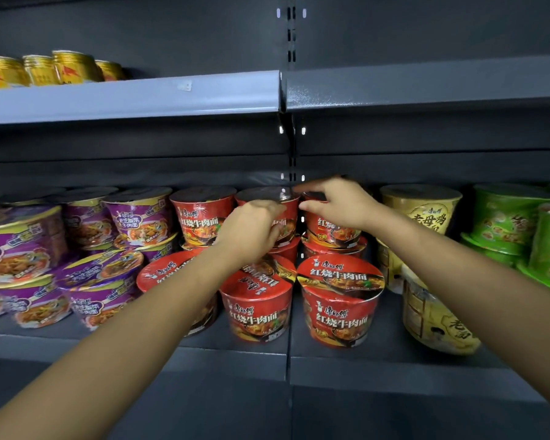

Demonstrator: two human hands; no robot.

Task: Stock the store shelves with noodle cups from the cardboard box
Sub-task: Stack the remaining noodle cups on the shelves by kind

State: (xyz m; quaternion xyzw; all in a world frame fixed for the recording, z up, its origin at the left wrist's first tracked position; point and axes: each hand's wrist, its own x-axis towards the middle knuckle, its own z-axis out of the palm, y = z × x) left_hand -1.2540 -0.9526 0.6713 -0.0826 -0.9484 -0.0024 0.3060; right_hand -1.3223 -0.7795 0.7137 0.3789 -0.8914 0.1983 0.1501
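Red noodle cups are stacked two high on the middle shelf (223, 360). My left hand (251, 231) is curled round the front of the upper middle red cup (267, 194). Just to its right, my right hand (338, 204) grips the rim of the upper right red cup (335, 231) with thumb and fingers. That cup stands on another red cup. Three more red cups, among them one at the front (340, 300), sit in the front row below my arms. The cardboard box is out of view.
Purple noodle cups (134, 217) fill the shelf to the left, some tilted. Yellow cups (426, 214) and green cups (502, 217) stand to the right. The upper shelf (140, 100) carries gold cans (61, 68) at its left end.
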